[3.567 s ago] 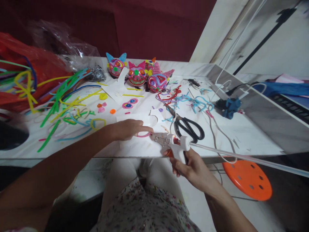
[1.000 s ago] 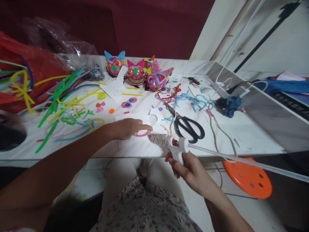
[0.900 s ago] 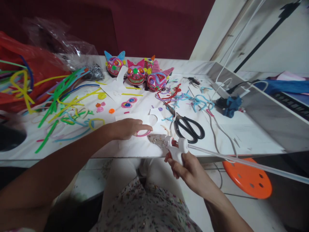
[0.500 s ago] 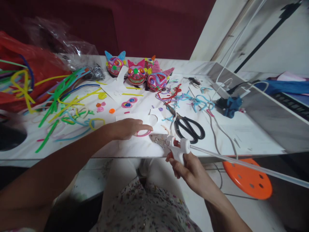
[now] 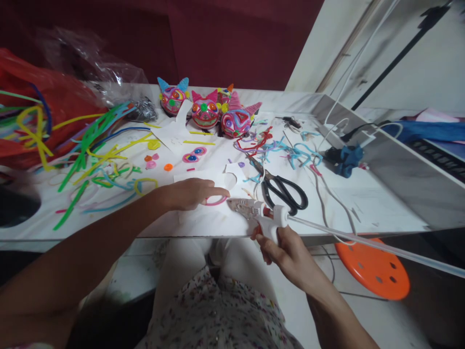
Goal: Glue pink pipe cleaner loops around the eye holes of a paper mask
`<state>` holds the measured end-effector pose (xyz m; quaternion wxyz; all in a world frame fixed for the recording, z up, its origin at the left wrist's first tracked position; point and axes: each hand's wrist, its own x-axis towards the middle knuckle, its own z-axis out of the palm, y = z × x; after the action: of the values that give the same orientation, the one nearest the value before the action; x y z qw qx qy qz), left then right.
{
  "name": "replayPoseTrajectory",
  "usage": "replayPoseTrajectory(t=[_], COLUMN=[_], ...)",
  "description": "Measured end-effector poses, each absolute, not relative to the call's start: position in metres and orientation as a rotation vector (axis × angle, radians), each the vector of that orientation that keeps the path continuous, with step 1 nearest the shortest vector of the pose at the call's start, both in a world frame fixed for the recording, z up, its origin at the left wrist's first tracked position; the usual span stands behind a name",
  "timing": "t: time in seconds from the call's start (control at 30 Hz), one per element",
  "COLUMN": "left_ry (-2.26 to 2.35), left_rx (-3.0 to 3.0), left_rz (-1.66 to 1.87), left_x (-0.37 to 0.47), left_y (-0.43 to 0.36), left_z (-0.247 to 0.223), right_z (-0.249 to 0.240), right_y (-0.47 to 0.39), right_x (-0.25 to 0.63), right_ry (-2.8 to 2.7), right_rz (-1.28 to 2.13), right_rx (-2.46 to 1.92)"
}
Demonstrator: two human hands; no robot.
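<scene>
My left hand (image 5: 192, 193) lies with its fingers stretched out on a sheet of white paper (image 5: 189, 219). Its fingertips touch a pink pipe-cleaner ring (image 5: 217, 201), partly covered by the hand. Wrapped around the handle of a white glue gun (image 5: 271, 224) is my right hand (image 5: 281, 249); a long clear glue stick (image 5: 345, 238) sticks out of its back. The gun's nozzle points left, close beside the ring; whether it touches is unclear. Black-handled scissors (image 5: 285, 191) lie just beyond the gun.
Several colourful animal heads (image 5: 205, 110) stand at the back. Loose pipe cleaners (image 5: 109, 140) spread from a red bag (image 5: 47, 92) at left. Blue and red scraps (image 5: 290, 152) and a white cable (image 5: 323, 194) lie at right. An orange stool (image 5: 378, 271) stands below the table edge.
The glue gun in my right hand has shifted very slightly up and to the right, its nozzle staying near the pink ring. My left hand stays in place.
</scene>
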<state>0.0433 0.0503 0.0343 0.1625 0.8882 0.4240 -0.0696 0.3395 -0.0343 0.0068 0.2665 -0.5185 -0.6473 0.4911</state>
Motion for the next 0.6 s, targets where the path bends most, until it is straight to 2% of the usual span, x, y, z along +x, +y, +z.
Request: replayPoseTrajectory(t=[0.6], left_ry=[1.172], left_rx=[2.554], left_rz=[-0.219], left_x=[0.0422], left_y=[0.0538], left_z=[0.0324], right_z=[0.0059], right_y=[-0.0333], right_x=[0.3388], right_ry=[-1.739], right_rz=[1.323], right_rx=[-1.371])
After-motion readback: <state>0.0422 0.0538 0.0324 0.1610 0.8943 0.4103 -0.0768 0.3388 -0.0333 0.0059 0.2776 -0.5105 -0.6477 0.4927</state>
